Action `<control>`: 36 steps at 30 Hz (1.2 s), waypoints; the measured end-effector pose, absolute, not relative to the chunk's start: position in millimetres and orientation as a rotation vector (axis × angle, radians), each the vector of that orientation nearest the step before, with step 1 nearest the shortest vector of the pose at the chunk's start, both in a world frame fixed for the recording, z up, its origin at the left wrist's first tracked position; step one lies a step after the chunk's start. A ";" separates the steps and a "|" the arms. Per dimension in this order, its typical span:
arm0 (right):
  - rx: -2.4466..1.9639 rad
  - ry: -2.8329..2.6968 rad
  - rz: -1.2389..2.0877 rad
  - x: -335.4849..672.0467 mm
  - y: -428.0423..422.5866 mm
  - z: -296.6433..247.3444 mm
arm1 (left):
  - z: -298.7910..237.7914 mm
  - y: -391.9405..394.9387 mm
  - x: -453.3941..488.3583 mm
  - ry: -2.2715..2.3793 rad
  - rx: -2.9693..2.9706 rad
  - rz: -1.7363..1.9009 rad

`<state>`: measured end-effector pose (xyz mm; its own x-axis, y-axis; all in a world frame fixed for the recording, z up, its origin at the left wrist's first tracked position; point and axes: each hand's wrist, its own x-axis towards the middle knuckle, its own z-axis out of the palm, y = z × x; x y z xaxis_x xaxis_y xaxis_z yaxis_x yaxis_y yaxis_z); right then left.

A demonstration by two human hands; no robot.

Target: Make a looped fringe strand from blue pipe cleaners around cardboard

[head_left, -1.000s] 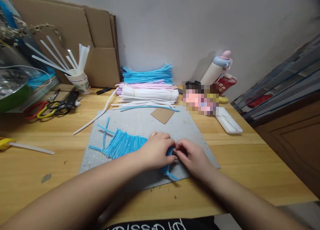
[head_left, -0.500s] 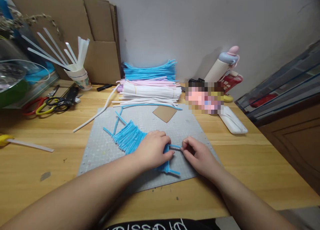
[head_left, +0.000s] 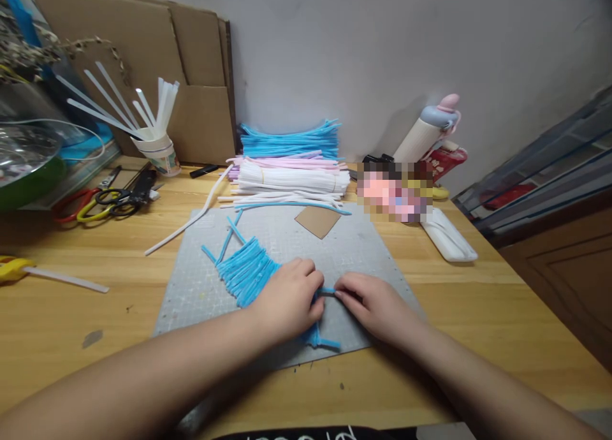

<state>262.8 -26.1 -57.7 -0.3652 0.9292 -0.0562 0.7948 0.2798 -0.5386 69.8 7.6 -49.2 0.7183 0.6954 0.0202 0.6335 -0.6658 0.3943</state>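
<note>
A woven piece of blue pipe cleaners (head_left: pixel 246 271) lies on the grey cutting mat (head_left: pixel 191 300), with loose ends sticking out at its left and right. My left hand (head_left: pixel 291 300) is closed over the right part of this piece and hides much of it. My right hand (head_left: pixel 370 303) pinches the tip of a blue pipe cleaner end (head_left: pixel 327 291) that juts out to the right of my left hand. Another blue end pokes out below, near the mat's front edge. A brown cardboard square (head_left: pixel 318 222) rests on the mat behind my hands.
Bundles of blue (head_left: pixel 289 140) and white pipe cleaners (head_left: pixel 294 177) lie along the wall. At left are scissors (head_left: pixel 115 201), a cup of white sticks (head_left: pixel 160 148) and a yellow-handled tool (head_left: pixel 14 268). A bottle (head_left: pixel 423 134) and a white case (head_left: pixel 447 236) stand at right.
My right hand has moved left, closer to my left hand, and less of the pinched blue end shows between them. The whole view has shifted slightly.
</note>
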 end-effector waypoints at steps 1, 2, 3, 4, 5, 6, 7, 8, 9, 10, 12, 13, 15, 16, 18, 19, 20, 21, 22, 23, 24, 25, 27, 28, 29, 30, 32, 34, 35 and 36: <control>-1.569 -2.294 0.728 262.6 -25.2 -56.3 | -47.5 8.7 67.0 1.035 2.545 0.258; -1.553 -2.306 0.740 262.3 -24.2 -54.9 | -44.9 12.0 62.3 1.051 2.522 0.291; -1.543 -2.317 0.746 262.1 -23.1 -53.4 | -41.6 17.4 55.3 1.069 2.502 0.339; -1.542 -2.323 0.751 262.1 -22.0 -51.9 | -37.9 24.9 45.9 1.143 2.483 0.403; -1.550 -2.324 0.756 262.3 -20.8 -50.4 | -34.3 33.8 34.4 1.264 2.472 0.468; -1.568 -2.321 0.766 262.6 -19.5 -48.9 | -31.3 43.3 21.3 1.433 2.459 0.502; -1.593 -2.313 0.784 263.0 -18.1 -47.5 | -29.3 52.2 7.5 1.617 2.433 0.493; -1.621 -2.299 0.813 263.1 -16.5 -46.2 | -28.7 59.6 -5.9 1.727 2.402 0.427; -1.649 -2.277 0.853 262.8 -14.7 -44.9 | -29.5 64.8 -17.9 1.773 2.348 0.335; -1.673 -2.252 0.901 261.9 -12.7 -43.7 | -31.2 67.3 -27.7 1.756 2.286 0.240; -1.704 -2.203 1.017 258.0 -8.6 -41.7 | -36.4 65.2 -39.5 1.651 2.239 0.181; -1.712 -2.182 1.076 255.1 -6.6 -41.0 | -38.8 61.5 -41.6 1.604 2.218 0.192; -1.721 -2.130 1.181 248.3 -3.7 -40.7 | -41.9 52.9 -41.3 1.543 2.153 0.237; -1.725 -2.081 1.236 244.9 -2.9 -41.0 | -42.3 49.1 -40.3 1.538 2.109 0.275; -1.706 -1.904 1.391 239.2 -2.7 -42.6 | -40.9 44.6 -39.2 1.546 2.025 0.375; -1.671 -1.783 1.481 237.3 -3.1 -43.5 | -39.3 43.8 -39.7 1.543 1.990 0.439; -1.620 -1.653 1.562 236.2 -3.6 -44.1 | -37.2 43.9 -41.0 1.533 1.955 0.510; -1.556 -1.530 1.625 235.9 -4.1 -44.2 | -34.7 44.5 -42.7 1.511 1.920 0.581; -1.490 -1.425 1.663 236.4 -4.5 -43.6 | -31.9 45.2 -44.8 1.486 1.884 0.657; -1.428 -1.342 1.672 237.5 -4.5 -42.1 | -28.6 45.7 -46.7 1.472 1.848 0.735; -1.373 -1.284 1.661 239.1 -4.2 -39.9 | -25.0 45.8 -48.3 1.477 1.805 0.815; -1.326 -1.246 1.633 240.8 -3.7 -37.1 | -21.1 45.1 -49.4 1.491 1.760 0.903; -1.247 -1.220 1.528 243.6 -1.9 -31.1 | -12.6 41.1 -49.4 1.502 1.683 1.083; -1.216 -1.214 1.454 244.1 -0.9 -28.7 | -8.5 37.7 -48.5 1.494 1.652 1.171; -1.191 -1.204 1.380 243.9 -0.2 -27.3 | -4.9 33.6 -47.2 1.487 1.627 1.235; -1.172 -1.186 1.317 242.7 0.2 -27.0 | -2.3 28.8 -45.7 1.505 1.601 1.267; -1.162 -1.117 1.267 237.9 -0.5 -30.5 | -1.0 18.3 -43.2 1.572 1.560 1.234; -1.192 -1.007 1.342 231.4 -3.8 -37.9 | -5.8 7.9 -42.8 1.556 1.547 1.159; -1.214 -0.944 1.417 228.1 -6.3 -42.1 | -10.1 2.9 -43.8 1.512 1.540 1.076; -1.235 -0.883 1.500 225.3 -9.4 -46.1 | -14.9 -2.0 -45.7 1.482 1.516 0.969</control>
